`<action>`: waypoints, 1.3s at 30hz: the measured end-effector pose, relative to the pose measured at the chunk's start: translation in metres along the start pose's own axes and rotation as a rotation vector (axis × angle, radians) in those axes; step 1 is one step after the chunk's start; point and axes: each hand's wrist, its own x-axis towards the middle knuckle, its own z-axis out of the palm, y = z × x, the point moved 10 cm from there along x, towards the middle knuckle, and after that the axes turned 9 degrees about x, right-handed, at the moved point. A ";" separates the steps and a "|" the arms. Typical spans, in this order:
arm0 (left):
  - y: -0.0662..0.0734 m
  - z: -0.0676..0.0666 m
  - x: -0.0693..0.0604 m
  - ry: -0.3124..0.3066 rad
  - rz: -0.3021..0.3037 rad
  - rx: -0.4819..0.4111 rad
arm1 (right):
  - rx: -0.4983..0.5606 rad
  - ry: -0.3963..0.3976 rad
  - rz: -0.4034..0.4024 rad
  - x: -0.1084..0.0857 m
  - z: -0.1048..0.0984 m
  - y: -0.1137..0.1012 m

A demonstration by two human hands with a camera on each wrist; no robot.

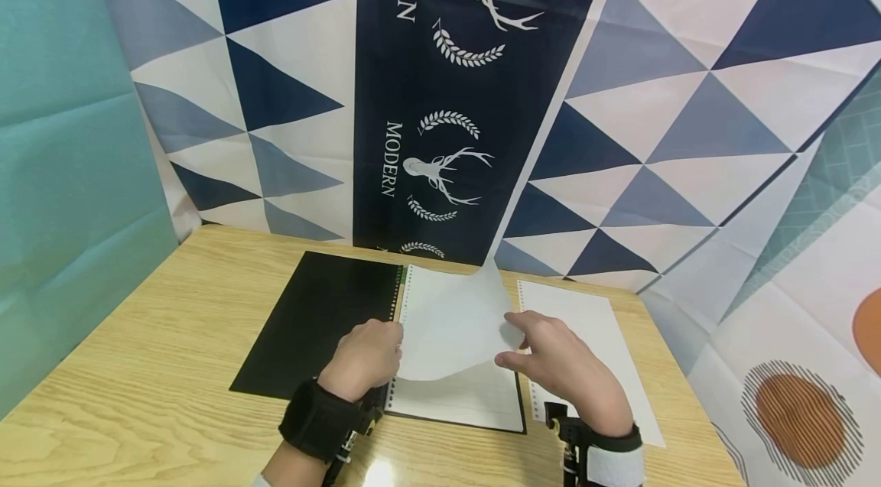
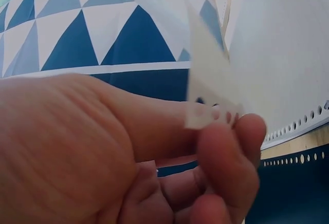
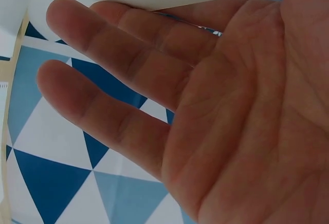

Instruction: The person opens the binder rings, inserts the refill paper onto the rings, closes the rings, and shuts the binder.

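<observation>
Pinching white hole-punched paper sheet (image 1: pixel 454 326) w/ left grip (image 1: pixel 365 357) | sheet's rightward, toward right grip (image 1: pixel 560 361) | loosely spread, nothing pinched tho

"What's hidden?"
"The left grip (image 1: pixel 363 357) covers part of the black cover (image 1: pixel 323 311); the right grip (image 1: pixel 556 352) hides some of the right sheet (image 1: pixel 597 326)."
"Anything blurred?"
"The lifted page (image 2: pixel 208 75), near its holes, in the left wrist view."

We pinch with our left hand (image 1: pixel 363 357), its fingers curled in, and our right hand (image 1: pixel 560 359) has fingers stretched out, thumb apart.
</observation>
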 end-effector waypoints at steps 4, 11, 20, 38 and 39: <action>0.000 0.001 0.000 -0.007 0.005 0.029 | 0.012 -0.016 -0.003 0.001 0.002 0.000; -0.001 0.004 0.000 -0.020 0.009 0.021 | 0.006 -0.033 0.008 0.002 0.006 0.002; -0.005 0.012 0.002 -0.052 -0.007 0.011 | 0.014 -0.042 0.010 0.002 0.007 0.003; -0.007 0.022 0.002 -0.106 -0.003 0.023 | 0.004 -0.084 0.067 0.002 0.013 0.008; -0.007 0.022 0.002 -0.107 -0.002 0.026 | 0.001 -0.086 0.066 0.002 0.014 0.008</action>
